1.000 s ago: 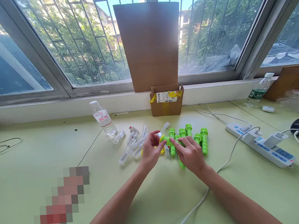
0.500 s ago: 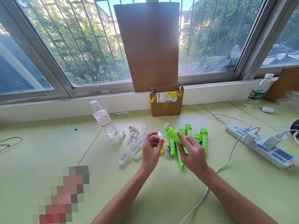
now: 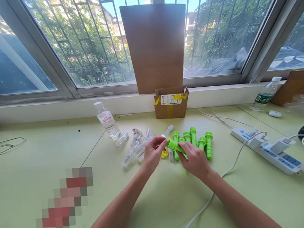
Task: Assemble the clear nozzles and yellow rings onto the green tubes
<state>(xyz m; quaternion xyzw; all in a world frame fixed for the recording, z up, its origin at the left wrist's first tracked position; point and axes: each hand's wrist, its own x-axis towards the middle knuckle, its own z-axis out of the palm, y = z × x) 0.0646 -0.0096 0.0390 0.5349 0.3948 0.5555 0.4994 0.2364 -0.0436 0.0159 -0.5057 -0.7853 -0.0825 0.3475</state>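
Observation:
Closed round a green threaded tube [image 3: 172, 144] is my right hand [image 3: 195, 159], just in front of a group of green tubes [image 3: 209, 145]. My left hand [image 3: 153, 153] is pinched at the tube's threaded end; what sits between its fingertips is too small to make out. Yellow rings [image 3: 164, 153] lie on the table between my hands. Clear plastic tubes [image 3: 129, 157], some with red-marked ends, are piled to the left of my left hand.
A water bottle [image 3: 107, 120] stands behind the clear tubes. A small cardboard box [image 3: 170, 110] is at the wall. To the right are a power strip [image 3: 267, 151], a white cable [image 3: 207, 203] and another bottle [image 3: 264, 95].
My left hand has come up to the threaded end of the green tube. The tube has tipped lower, and the yellow ring that was at my left fingertips is now mostly hidden.

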